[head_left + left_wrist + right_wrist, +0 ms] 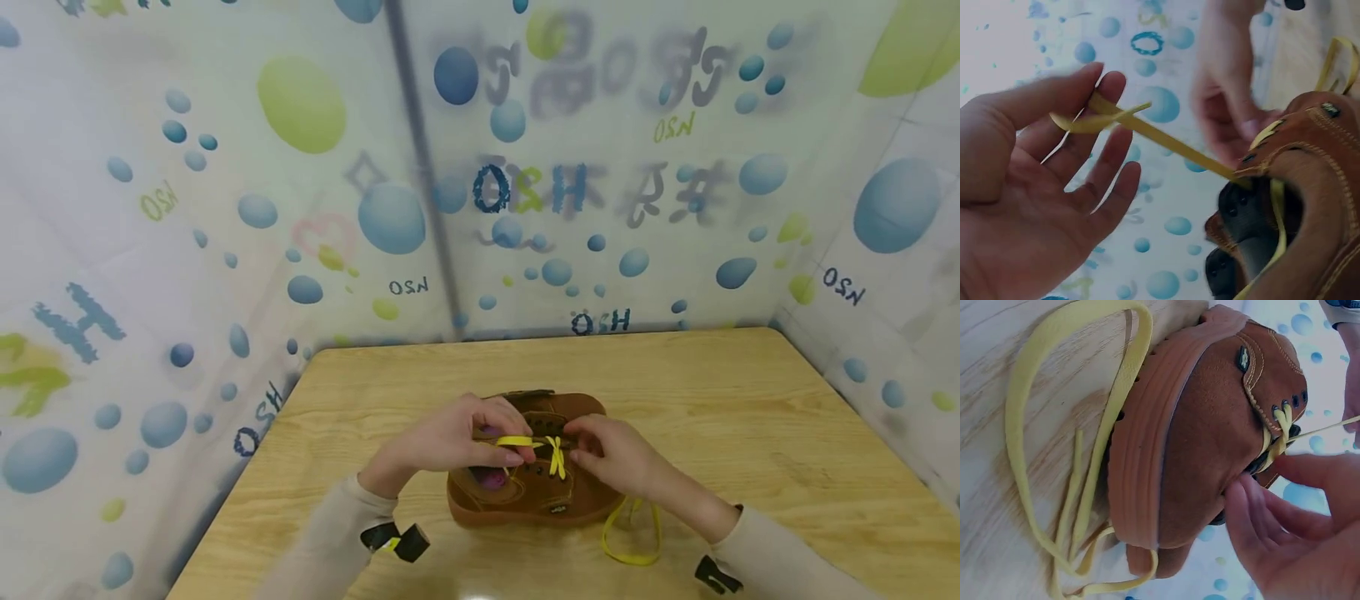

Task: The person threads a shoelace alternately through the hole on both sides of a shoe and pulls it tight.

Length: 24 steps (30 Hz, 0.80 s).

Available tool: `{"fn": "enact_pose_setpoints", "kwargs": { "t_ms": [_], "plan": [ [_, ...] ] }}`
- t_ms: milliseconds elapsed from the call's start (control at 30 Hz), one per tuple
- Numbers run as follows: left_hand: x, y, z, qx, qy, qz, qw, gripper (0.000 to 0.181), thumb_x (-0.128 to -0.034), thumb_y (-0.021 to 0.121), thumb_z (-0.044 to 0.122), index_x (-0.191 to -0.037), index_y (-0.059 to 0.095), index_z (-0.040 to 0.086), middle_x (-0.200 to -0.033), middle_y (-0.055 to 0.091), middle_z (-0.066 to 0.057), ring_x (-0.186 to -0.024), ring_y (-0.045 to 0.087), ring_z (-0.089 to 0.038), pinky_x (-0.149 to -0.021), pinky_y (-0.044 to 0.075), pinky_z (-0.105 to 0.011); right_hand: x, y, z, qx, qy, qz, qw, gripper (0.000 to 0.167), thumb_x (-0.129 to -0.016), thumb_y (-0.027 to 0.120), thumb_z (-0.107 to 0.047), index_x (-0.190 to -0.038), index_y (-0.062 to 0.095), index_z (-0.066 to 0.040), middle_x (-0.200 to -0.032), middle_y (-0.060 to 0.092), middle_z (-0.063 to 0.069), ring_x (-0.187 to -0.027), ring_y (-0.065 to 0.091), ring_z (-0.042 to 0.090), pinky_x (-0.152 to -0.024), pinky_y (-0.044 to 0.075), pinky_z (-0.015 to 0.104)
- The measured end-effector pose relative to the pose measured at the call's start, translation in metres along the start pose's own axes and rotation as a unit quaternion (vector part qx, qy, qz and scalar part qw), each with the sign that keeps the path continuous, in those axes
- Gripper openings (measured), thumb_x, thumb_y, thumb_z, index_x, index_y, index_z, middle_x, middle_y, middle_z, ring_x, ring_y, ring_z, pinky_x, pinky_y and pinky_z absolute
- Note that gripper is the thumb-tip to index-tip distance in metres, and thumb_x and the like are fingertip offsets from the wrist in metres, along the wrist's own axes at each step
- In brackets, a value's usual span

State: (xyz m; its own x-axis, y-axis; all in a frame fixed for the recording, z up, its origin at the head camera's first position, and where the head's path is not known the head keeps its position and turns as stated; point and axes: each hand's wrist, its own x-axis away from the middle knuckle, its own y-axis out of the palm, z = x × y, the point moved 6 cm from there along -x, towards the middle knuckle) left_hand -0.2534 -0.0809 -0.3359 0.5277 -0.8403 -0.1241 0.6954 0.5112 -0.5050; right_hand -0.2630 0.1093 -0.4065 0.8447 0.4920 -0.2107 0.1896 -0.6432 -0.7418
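Note:
A brown shoe (585, 500) with yellow lace (557, 457) crossed through its front eyelets lies on the table. My left hand (468, 437) is over the shoe's opening; in the left wrist view that hand (1054, 162) pinches a lace end (1172, 145) between thumb and index finger, and the lace runs taut to the eyelets. At the toe side my right hand (618, 454) grips the shoe beside the crossed lace, as the right wrist view shows with the hand (1297, 519) against the upper (1204, 425). What lies under its fingertips is partly hidden.
A loose loop of yellow lace (632, 560) lies on the wooden table (750, 417) at the toe end of the shoe, nearer the front edge. Behind and beside the table hangs a white covering (645, 308) with blue and green spots.

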Motion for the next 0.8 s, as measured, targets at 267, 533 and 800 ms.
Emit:
{"fn": "enact_pose_setpoints", "kwargs": {
  "t_ms": [267,533,800],
  "plan": [
    [-0.013,0.008,-0.015,-0.075,-0.055,0.042,0.9948,0.020,-0.0979,0.062,0.014,-0.113,0.073,0.006,-0.094,0.075,-0.013,-0.067,0.060,-0.002,-0.062,0.051,-0.021,-0.002,-0.011,-0.027,-0.137,-0.048,0.053,0.9880,0.022,-0.102,0.056,-0.020,-0.117,0.067,-0.009,-0.108,0.070,0.009,-0.085,0.068,0.015,-0.070,0.055,0.024],
    [-0.017,0.003,-0.021,-0.120,-0.080,0.092,0.9854,0.018,-0.0966,0.064,0.013,-0.111,0.074,0.009,-0.097,0.078,-0.005,-0.081,0.071,-0.014,-0.073,0.051,-0.016,-0.003,0.000,-0.026,-0.148,-0.025,0.006,0.9886,0.025,-0.100,0.059,-0.023,-0.120,0.065,-0.009,-0.093,0.070,0.009,-0.067,0.060,0.009,-0.061,0.051,0.024],
    [-0.018,0.008,-0.017,-0.129,-0.045,0.044,0.9896,0.018,-0.0992,0.060,0.019,-0.108,0.075,0.015,-0.089,0.077,0.002,-0.080,0.070,-0.019,-0.074,0.048,-0.017,-0.006,0.004,-0.032,-0.123,-0.054,0.019,0.9907,0.014,-0.096,0.065,-0.023,-0.108,0.071,-0.018,-0.091,0.072,-0.002,-0.068,0.057,0.001,-0.061,0.050,0.023]
  ]
}}
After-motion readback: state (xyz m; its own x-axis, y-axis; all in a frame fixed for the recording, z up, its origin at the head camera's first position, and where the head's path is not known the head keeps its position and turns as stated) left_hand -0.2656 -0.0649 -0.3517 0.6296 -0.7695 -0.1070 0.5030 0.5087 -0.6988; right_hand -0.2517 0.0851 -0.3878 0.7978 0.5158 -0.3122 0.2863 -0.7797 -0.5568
